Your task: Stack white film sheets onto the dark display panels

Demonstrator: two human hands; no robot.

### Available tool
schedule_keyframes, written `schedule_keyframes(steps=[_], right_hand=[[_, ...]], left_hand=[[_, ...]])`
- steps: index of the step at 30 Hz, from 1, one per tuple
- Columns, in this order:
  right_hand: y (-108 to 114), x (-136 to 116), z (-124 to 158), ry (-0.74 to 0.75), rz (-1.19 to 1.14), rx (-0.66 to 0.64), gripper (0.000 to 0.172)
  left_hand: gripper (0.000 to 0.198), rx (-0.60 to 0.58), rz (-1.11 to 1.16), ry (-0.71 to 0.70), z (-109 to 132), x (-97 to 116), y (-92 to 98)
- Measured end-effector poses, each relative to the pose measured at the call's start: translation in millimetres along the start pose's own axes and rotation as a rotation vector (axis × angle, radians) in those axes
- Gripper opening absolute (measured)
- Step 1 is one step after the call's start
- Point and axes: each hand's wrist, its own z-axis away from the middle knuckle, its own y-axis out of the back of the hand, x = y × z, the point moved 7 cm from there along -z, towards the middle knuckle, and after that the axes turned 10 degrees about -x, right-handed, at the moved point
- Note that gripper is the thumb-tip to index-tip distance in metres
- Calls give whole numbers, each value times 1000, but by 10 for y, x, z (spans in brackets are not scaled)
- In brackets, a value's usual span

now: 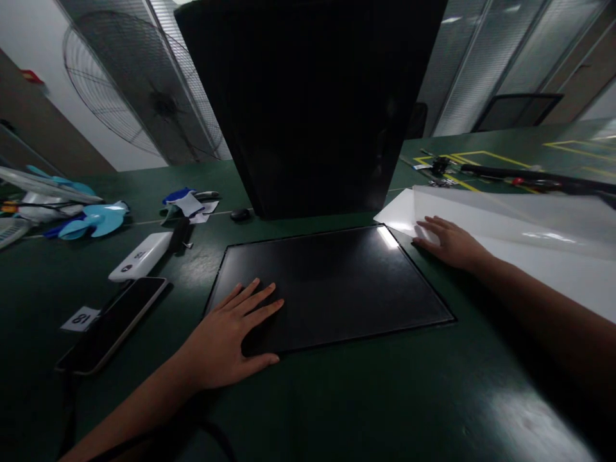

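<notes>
A flat black panel lies on the dark green table in front of me. My left hand rests flat on its near left corner, fingers spread. My right hand lies palm down, fingers stretched out, on the corner of a large white translucent sheet just right of the panel's far right corner. Neither hand holds anything. A big black upright panel stands behind the flat one.
On the left lie a black phone, a white power bank, a numbered tag and blue fan blades. A large standing fan is at the back left. Tools and cables lie far right.
</notes>
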Motion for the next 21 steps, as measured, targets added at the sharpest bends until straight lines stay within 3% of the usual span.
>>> schedule_keyframes(steps=[5,10,16,21], right_hand=[[-36,563,-48,-120,-13,-96,75],[14,845,7,-212,-19,-99,76],[106,790,84,-266,-13,-84,76],[204,590,142,-277,34,-62,64]], left_hand=[[91,32,-8,5,-12,-53,-13],[91,57,-33,-3,-9,-58,-25],[90,79,-38,-10,-5,-48,-7],[91,109,-48,18,-4,-64,21]])
